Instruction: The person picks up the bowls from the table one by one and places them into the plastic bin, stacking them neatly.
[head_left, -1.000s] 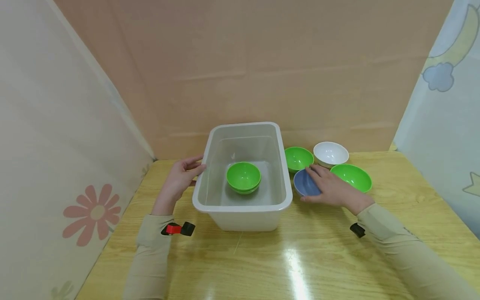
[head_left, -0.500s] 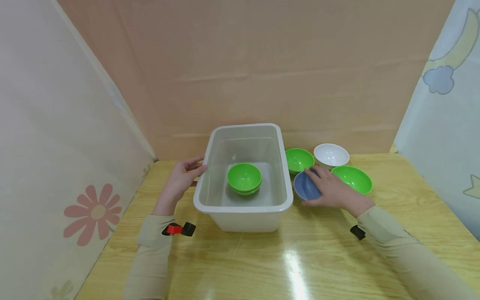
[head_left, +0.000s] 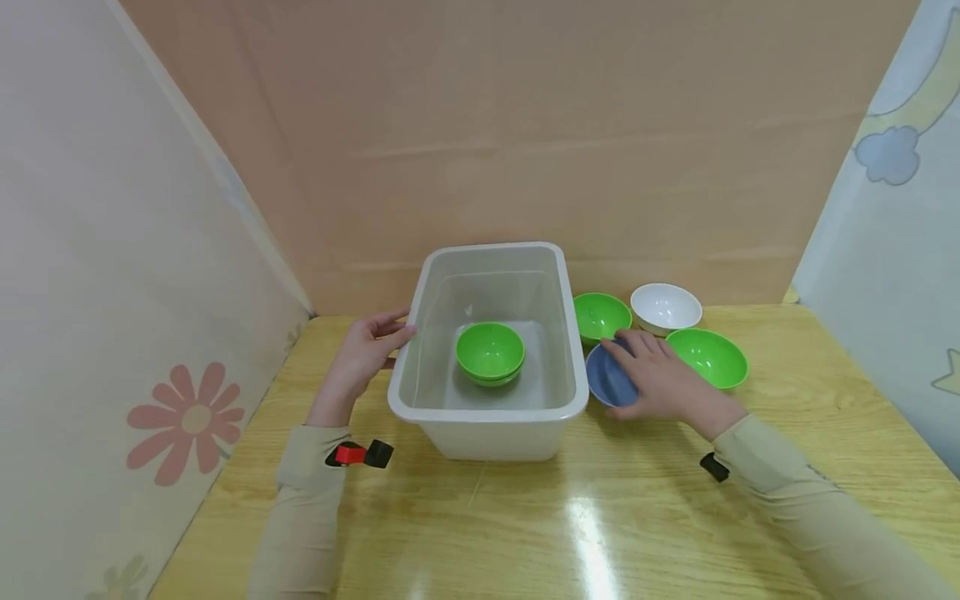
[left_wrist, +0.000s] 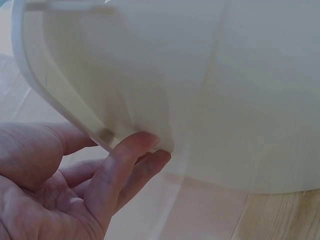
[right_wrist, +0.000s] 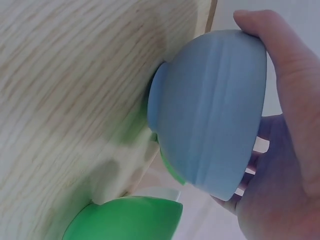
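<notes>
My right hand (head_left: pixel 663 379) grips the blue bowl (head_left: pixel 609 377) just right of the bin (head_left: pixel 487 417), so I'd lift it level over the rim while my relaxed left hand (head_left: pixel 360 358) steadies the bin's left wall.

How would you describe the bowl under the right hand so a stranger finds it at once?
Start at the white tub on the wooden table. Four bowls sit just right of it. The right hand grips the blue bowl, the one nearest the tub's front corner and the only blue one.
</notes>
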